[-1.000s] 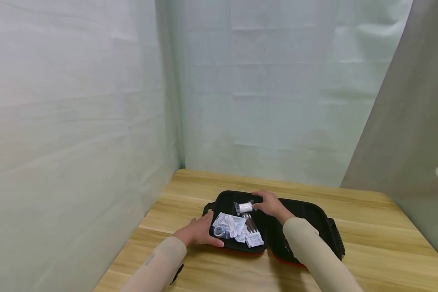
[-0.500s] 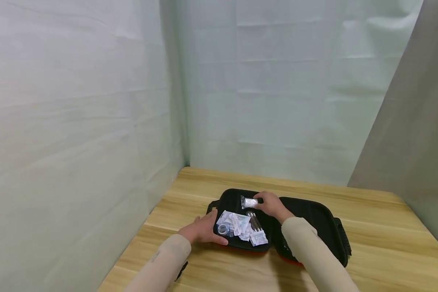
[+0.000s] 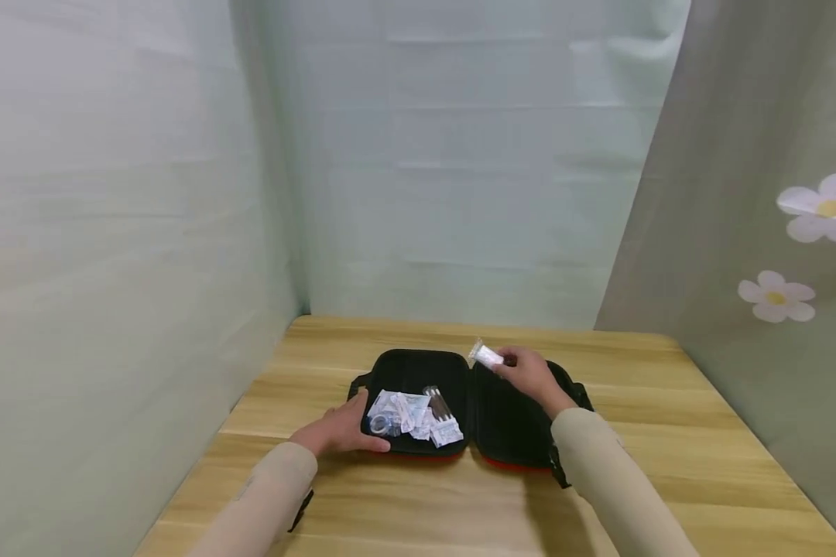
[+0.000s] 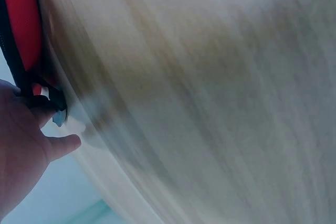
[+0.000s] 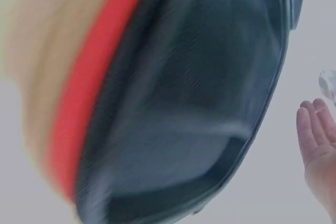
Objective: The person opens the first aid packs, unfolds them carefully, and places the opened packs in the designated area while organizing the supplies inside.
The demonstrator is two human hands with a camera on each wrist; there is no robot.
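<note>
An open black case [image 3: 411, 362] with a red outer shell lies on the wooden table. My left hand [image 3: 344, 427] rests spread at its left end, thumb along the front edge; in the left wrist view the fingers are by the dark handle [image 4: 56, 98]. My right hand [image 3: 529, 375] pinches a white bandage roll in a clear wrapper [image 3: 488, 357], held up over the case's right half. The left half contains white paper packets [image 3: 407, 410], a clear ring-shaped roll [image 3: 379, 424] and slim brown tubes with pale ends [image 3: 437, 404].
The case's right half [image 3: 512, 422] lies opened flat beside the left, joined at a hinge. Pale curtains stand behind and left of the table [image 3: 404, 503]; a flowered one [image 3: 776, 297] hangs at the right.
My right hand has lifted the wrapped bandage roll out of the left half and carried it up and right. The left hand stays at the case; the head view has turned right.
</note>
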